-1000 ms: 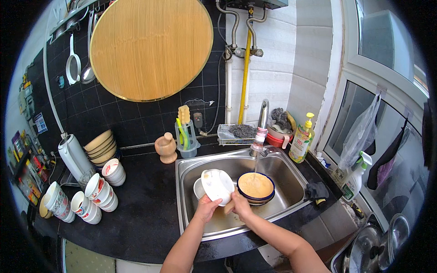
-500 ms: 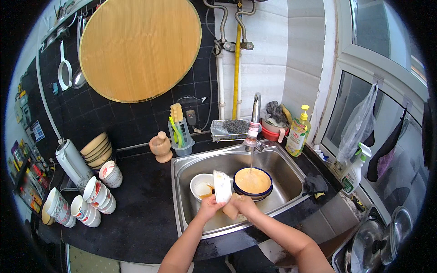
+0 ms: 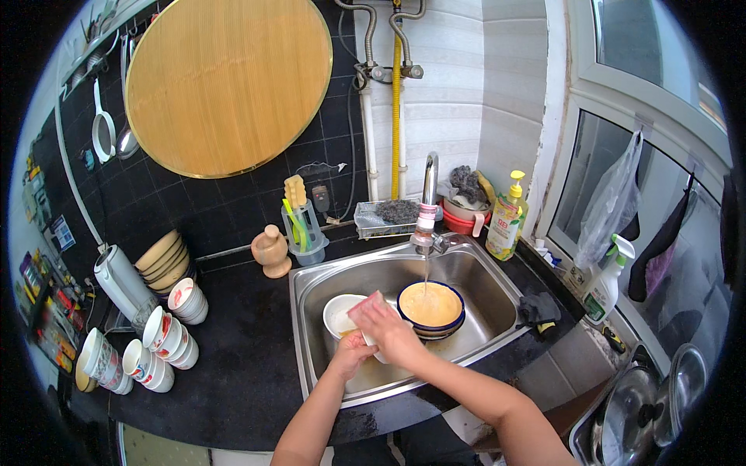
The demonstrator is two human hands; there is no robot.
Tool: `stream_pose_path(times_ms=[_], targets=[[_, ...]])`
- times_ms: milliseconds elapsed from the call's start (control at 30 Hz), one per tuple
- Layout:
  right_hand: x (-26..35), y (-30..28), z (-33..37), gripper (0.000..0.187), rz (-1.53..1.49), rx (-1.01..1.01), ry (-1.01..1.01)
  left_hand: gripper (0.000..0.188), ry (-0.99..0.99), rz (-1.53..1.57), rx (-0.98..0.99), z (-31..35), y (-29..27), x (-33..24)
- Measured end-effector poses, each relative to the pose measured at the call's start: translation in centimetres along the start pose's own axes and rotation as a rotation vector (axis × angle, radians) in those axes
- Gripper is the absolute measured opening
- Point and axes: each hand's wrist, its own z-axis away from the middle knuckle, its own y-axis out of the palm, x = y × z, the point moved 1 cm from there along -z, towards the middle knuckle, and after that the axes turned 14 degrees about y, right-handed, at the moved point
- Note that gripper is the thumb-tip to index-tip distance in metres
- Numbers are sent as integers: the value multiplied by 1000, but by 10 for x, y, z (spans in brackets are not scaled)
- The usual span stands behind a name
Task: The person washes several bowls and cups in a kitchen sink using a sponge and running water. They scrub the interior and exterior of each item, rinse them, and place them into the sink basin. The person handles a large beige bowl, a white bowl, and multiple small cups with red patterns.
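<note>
Reaching over the steel sink (image 3: 474, 268), the right hand (image 3: 388, 330) lies flat on a pink sponge (image 3: 365, 307), its grip pressed down on it against a white bowl (image 3: 342, 314) that sits in the left half of the basin. The left hand (image 3: 350, 357) comes in beneath it, and its grip is clenched around the near rim of that same bowl, the part it grasps mostly hidden by the right hand. Just beside the bowl, touching or nearly so, stands a blue-rimmed bowl (image 3: 431, 307) full of yellowish water, with a thin stream falling into it from the tap (image 3: 427, 206). A yellow bottle of dish soap (image 3: 507, 221) stands on the bench behind the sink's right corner, and stacks of patterned cups (image 3: 167, 342) rest on the dark bench (image 3: 241, 365) well to the left.
</note>
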Motion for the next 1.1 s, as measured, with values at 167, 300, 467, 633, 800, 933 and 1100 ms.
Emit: stream_pose_path(times_ms=[167,300,467,633,800,933,1100], targets=[[-73,23,-32,33,-628,137,353,39,10,123,-16,2,18,-19],[-122,62,-8,32,-864,119,780,40,49,134,-9,2,21,-21],[-131,77,27,29,-903,286,978,33,28,-84,1,3,21,-13],[-173,103,42,29,-878,223,946,30,-66,-302,55,4,25,-13],[-149,72,39,30,-579,45,898,24,-151,-402,110,7,17,-4],[-142,66,37,30,-589,-18,1066,23,-226,-536,259,3,14,-13],[-112,25,31,31,-706,-73,1152,23,-267,-972,580,-2,22,-18]])
